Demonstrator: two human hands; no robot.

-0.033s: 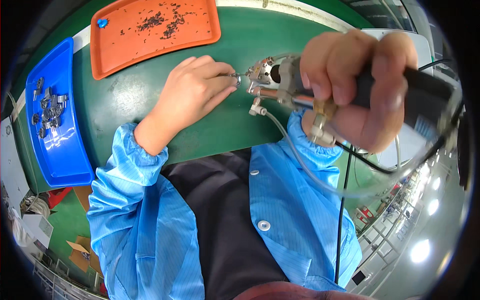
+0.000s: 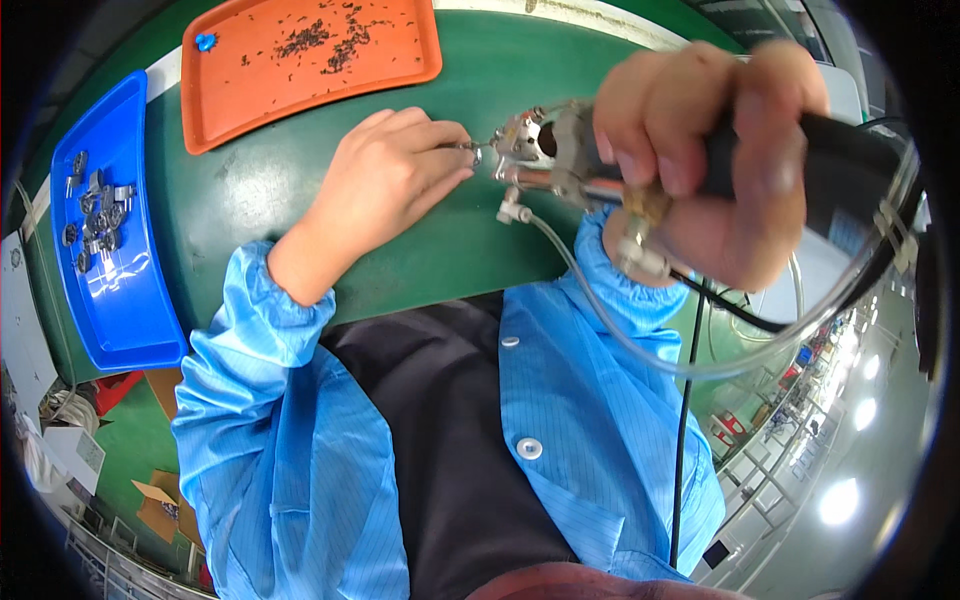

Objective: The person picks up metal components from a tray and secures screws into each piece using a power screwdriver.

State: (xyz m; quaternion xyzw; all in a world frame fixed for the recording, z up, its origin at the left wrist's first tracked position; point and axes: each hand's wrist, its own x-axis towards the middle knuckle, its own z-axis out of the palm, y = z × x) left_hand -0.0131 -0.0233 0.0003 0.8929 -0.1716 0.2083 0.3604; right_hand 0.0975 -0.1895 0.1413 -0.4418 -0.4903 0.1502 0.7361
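Green worktable (image 2: 250,210); bright ceiling lights (image 2: 838,500)

Green table (image 2: 260,210): open strip between orange tray (image 2: 310,55) at 11 o'clock and left hand (image 2: 385,185) near centre; passable. Blue bin (image 2: 110,240) of small metal parts (image 2: 95,205) blocking the 9 o'clock edge. Right hand (image 2: 720,165) with handheld tool (image 2: 560,150) filling 2 o'clock, nose almost touching left fingertips; no gap there. Clear hose (image 2: 640,350) and black cable (image 2: 685,430) looping across 4 o'clock. Bare green surface below left hand at 7 o'clock, bounded by blue sleeve (image 2: 270,340).

Green bench (image 2: 450,250) bears orange tray (image 2: 310,50) (littered) and blue tray (image 2: 120,300).
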